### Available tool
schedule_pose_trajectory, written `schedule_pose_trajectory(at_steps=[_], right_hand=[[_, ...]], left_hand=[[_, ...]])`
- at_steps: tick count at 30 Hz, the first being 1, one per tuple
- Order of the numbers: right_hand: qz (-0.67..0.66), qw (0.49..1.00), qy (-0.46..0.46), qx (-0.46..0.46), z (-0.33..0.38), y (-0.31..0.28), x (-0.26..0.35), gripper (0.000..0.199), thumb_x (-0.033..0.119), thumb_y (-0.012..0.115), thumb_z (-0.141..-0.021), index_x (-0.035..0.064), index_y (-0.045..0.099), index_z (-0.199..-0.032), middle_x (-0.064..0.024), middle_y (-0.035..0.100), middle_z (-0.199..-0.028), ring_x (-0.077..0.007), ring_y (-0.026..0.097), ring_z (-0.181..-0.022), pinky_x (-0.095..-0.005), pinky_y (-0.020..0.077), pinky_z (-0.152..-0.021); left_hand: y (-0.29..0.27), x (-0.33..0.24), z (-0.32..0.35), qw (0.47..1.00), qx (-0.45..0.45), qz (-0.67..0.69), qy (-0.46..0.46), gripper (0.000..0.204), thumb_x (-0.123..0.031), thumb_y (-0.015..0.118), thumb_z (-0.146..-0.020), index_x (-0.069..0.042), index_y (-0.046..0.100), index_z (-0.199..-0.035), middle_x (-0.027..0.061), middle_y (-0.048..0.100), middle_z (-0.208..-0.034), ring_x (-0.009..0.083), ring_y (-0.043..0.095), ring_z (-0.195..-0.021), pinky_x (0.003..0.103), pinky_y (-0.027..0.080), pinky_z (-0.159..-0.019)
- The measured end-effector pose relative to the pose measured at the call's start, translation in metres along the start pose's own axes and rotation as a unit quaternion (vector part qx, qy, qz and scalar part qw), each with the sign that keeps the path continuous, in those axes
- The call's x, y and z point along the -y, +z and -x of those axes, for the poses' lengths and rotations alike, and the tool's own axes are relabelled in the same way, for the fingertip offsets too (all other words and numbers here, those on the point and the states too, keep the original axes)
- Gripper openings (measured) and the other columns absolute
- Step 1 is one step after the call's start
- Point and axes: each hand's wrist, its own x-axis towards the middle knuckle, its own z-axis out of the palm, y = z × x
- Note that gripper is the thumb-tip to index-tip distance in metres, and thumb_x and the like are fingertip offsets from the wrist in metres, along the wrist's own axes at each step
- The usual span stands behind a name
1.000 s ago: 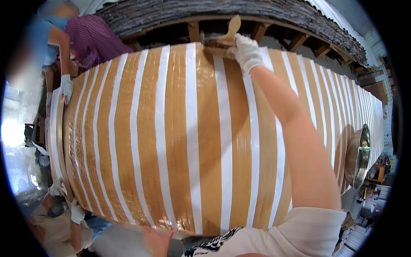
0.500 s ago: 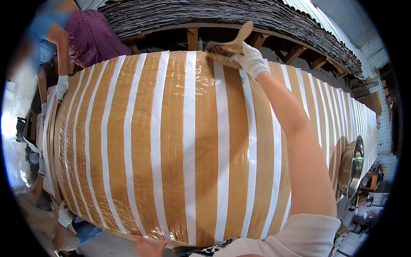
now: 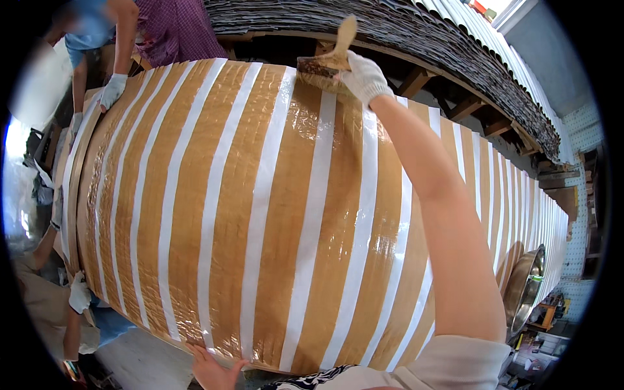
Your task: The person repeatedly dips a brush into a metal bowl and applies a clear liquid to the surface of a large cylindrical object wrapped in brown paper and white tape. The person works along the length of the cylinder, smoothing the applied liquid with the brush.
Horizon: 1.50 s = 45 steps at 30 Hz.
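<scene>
Gloved right hand [image 3: 364, 78] clamped on wide brush [image 3: 325, 65] at far top edge of striped brown-white cylinder [image 3: 260, 214], bristles touching surface, bare left hand [image 3: 214, 370] spread flat on near bottom edge

A long rounded form [image 3: 273, 214] fills the view, striped crosswise in brown and white bands; its brown bands shine wet. A brush [image 3: 323, 67] lies bristles-down on its far upper edge, and a bare hand [image 3: 214, 369] presses its near lower edge. Co-workers' gloved hands [image 3: 112, 91] rest on its left end.
</scene>
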Motion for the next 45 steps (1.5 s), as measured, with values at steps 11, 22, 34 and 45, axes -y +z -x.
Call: schedule_pose_trajectory(at_steps=[11, 22, 34, 45], right_hand=[[0.019, 0.999, 0.029, 0.021, -0.031, 0.031, 0.066, 0.053, 0.035, 0.078, -0.079, 0.0085, 0.058, -0.121, -0.0159, 0.067, -0.114, -0.0346, 0.060, -0.112, -0.0405, 0.0487, -0.095], [0.073, 0.997, -0.004, 0.006, -0.037, 0.051, 0.144, 0.053, 0.032, 0.078, -0.078, 0.0034, 0.063, -0.120, -0.0170, 0.067, -0.114, -0.0313, 0.065, -0.101, -0.0394, 0.0502, -0.092], [-0.197, 0.980, 0.000, 0.012, -0.025, 0.085, 0.320, 0.044, 0.038, 0.053, -0.092, -0.0016, 0.065, -0.105, -0.0192, 0.070, -0.104, -0.0314, 0.068, -0.100, -0.0385, 0.0551, -0.086], [-0.073, 0.978, 0.177, -0.083, 0.067, 0.002, 0.043, 0.043, 0.043, 0.060, -0.081, 0.0061, 0.069, -0.101, -0.0220, 0.069, -0.097, -0.0370, 0.066, -0.097, -0.0426, 0.0510, -0.083]], left_hand=[[-0.001, 0.002, -0.004, 0.997, -0.050, -0.013, 0.052, 0.115, -0.063, 0.082, -0.060, 0.019, 0.042, -0.131, 0.0380, 0.049, -0.130, 0.0480, 0.049, -0.121, 0.047, 0.039, -0.105], [0.005, 0.030, -0.004, 0.997, -0.014, 0.051, 0.064, 0.101, -0.064, 0.080, -0.062, 0.020, 0.056, -0.113, 0.0396, 0.057, -0.113, 0.0523, 0.056, -0.107, 0.051, 0.046, -0.094], [0.032, 0.035, 0.006, 0.993, -0.084, -0.050, 0.070, 0.119, -0.068, 0.078, -0.061, 0.015, 0.040, -0.136, 0.0377, 0.044, -0.136, 0.0458, 0.049, -0.124, 0.046, 0.042, -0.103], [0.031, 0.028, 0.017, 0.994, -0.103, 0.012, 0.021, 0.123, -0.071, 0.077, -0.057, 0.018, 0.040, -0.134, 0.0380, 0.043, -0.135, 0.0453, 0.050, -0.123, 0.045, 0.045, -0.100]])
